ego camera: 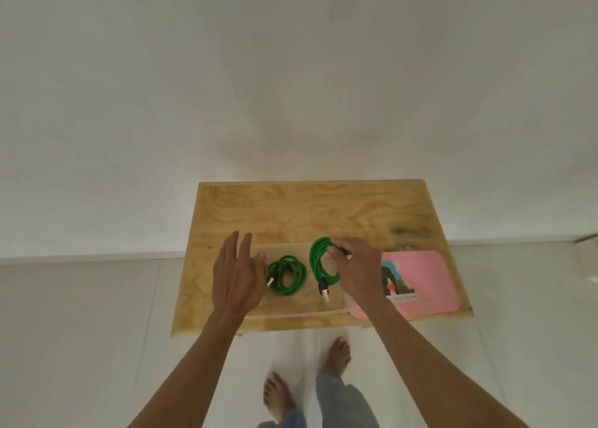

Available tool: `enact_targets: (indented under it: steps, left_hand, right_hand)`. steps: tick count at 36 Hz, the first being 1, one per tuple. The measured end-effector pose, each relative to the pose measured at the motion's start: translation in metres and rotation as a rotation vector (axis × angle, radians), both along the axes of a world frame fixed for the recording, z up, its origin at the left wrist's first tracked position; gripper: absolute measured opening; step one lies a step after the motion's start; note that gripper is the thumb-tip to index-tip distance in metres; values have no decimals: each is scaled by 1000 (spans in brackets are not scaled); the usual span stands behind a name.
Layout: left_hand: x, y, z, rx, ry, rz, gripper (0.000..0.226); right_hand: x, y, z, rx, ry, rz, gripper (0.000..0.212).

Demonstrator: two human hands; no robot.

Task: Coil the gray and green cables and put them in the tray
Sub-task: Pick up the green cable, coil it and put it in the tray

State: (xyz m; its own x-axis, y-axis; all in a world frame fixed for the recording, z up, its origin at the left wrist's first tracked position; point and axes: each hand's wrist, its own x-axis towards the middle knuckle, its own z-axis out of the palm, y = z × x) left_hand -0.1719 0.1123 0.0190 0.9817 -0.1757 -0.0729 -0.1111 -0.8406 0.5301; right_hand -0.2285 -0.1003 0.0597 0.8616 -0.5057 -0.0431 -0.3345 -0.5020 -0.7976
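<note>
A clear shallow tray (pixel 293 311) lies on the wooden table (pixel 310 210), near its front edge. One coiled green cable (pixel 289 278) rests flat in the tray's left part. My right hand (pixel 357 267) grips a second coiled green cable (pixel 318 262) and holds it upright over the tray's right part, its black and gold plug (pixel 324 290) hanging down. My left hand (pixel 236 272) hovers over the tray's left end with fingers spread, holding nothing. No gray cable is visible.
A pink mat (pixel 430 278) with a picture lies on the table's right side, touching the tray's right end. The table stands against a white wall. My bare feet (pixel 336 356) are on the pale floor below the front edge.
</note>
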Motion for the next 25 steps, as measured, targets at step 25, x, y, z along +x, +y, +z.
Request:
enact_targets:
  steps: [25]
  left_hand:
    - [-10, 5, -53, 219, 16, -83, 70]
  right_hand:
    - [15, 15, -82, -167, 431, 90, 39]
